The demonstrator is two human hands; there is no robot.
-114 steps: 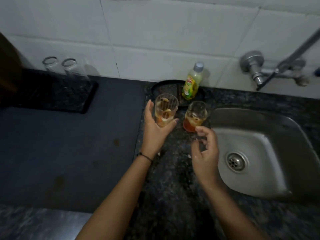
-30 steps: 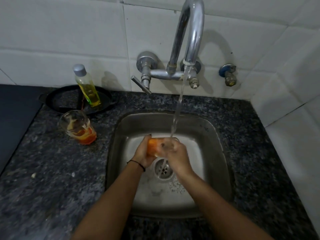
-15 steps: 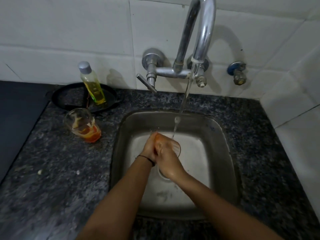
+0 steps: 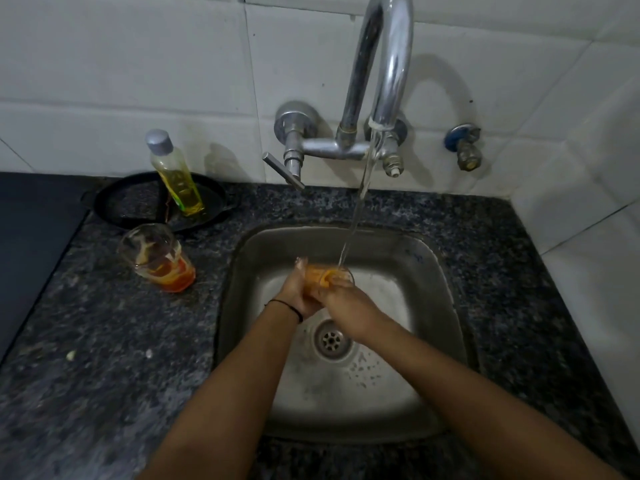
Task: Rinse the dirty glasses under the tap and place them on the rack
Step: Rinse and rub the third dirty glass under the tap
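Over the steel sink I hold a dirty glass with orange residue, its mouth turned toward the water stream. My left hand grips its left side and base. My right hand wraps it from the right and front. Water runs from the chrome tap down onto the glass rim. A second dirty glass with orange dregs stands on the dark granite counter, left of the sink. The rack is out of view.
A bottle of yellow liquid stands in a black pan behind the second glass. The tap lever juts forward at the wall. A small valve sits to the right. A dark surface lies at far left.
Since the oldest frame, one glass went from the counter into the sink under running water. Over the last second both hands turned it so its mouth meets the stream.
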